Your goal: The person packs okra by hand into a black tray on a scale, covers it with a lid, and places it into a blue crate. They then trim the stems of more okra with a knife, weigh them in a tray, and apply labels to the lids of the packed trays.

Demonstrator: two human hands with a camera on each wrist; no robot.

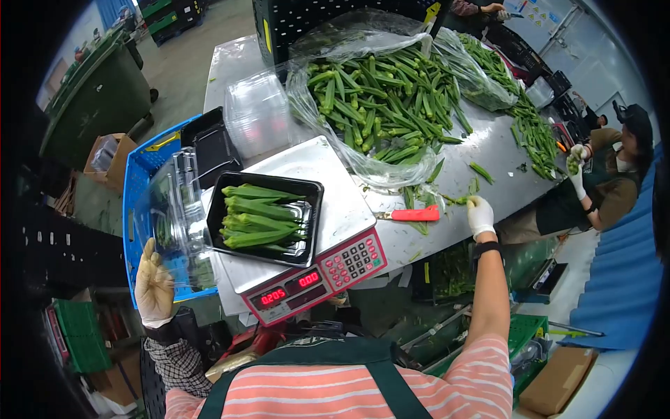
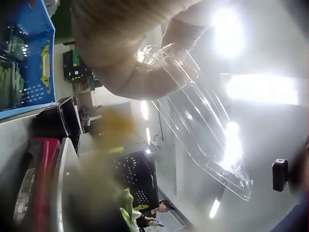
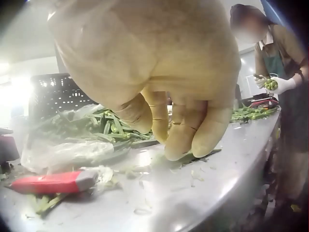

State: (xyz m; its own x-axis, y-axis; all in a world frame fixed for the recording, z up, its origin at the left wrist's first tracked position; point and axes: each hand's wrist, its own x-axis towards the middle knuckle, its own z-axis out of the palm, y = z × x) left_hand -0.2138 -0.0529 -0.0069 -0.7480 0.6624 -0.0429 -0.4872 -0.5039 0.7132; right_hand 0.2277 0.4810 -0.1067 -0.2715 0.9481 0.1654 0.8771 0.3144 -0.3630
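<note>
The left hand (image 1: 154, 283), gloved, grips the edge of a clear plastic lid (image 1: 171, 209) at the scale's left; in the left wrist view its fingers curl round the lid (image 2: 198, 121). The right hand (image 1: 480, 216) is low over the steel table, fingertips at a green okra piece (image 1: 457, 200). Bent fingers press down on a green piece (image 3: 193, 158) in the right wrist view; the thumb's contact is partly hidden. A black tray (image 1: 315, 241) with several okra pods (image 1: 258, 216) sits on the scale (image 1: 349, 269), which reads 0.205 and 0.00.
A red-handled knife (image 1: 415, 214) lies between scale and right hand. Behind is an okra heap (image 1: 391, 98) in a clear bag. Clear containers (image 1: 257, 112), empty black trays (image 1: 211, 146) and a blue crate (image 1: 134, 174) stand left. Another person (image 1: 614, 174) works at the right.
</note>
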